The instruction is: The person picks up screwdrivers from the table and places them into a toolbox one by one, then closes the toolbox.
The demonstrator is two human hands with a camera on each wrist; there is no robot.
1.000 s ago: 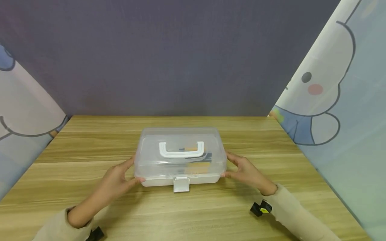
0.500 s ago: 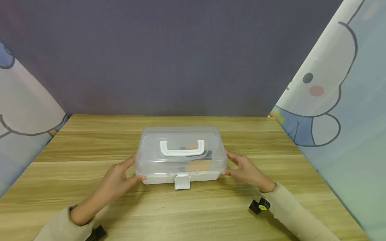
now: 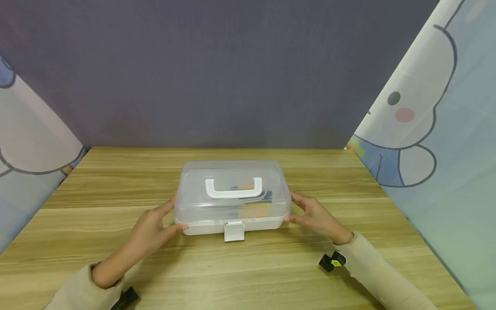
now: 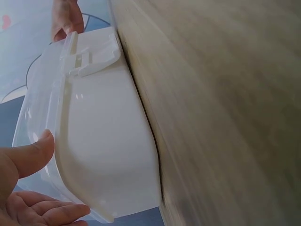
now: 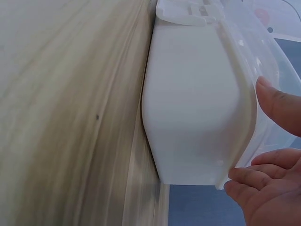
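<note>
A storage box with a clear lid, a white base and a white carry handle sits on the wooden table. Its white latch faces me at the front. Dark and orange items show blurred through the lid. My left hand holds the box's left end, thumb at the front corner and fingers along the side. At the opposite end, my right hand holds it the same way. Both wrist views show thumb and fingers at the lid's rim, above the white base.
The wood-grain table extends around the box on all sides. Behind it rises a dark grey panel. Cartoon-printed curtains hang along the left and right edges.
The box has slid slightly away from me, toward the table's back, with both hands moving along with it. The lid has stayed down and the hold looks the same.
</note>
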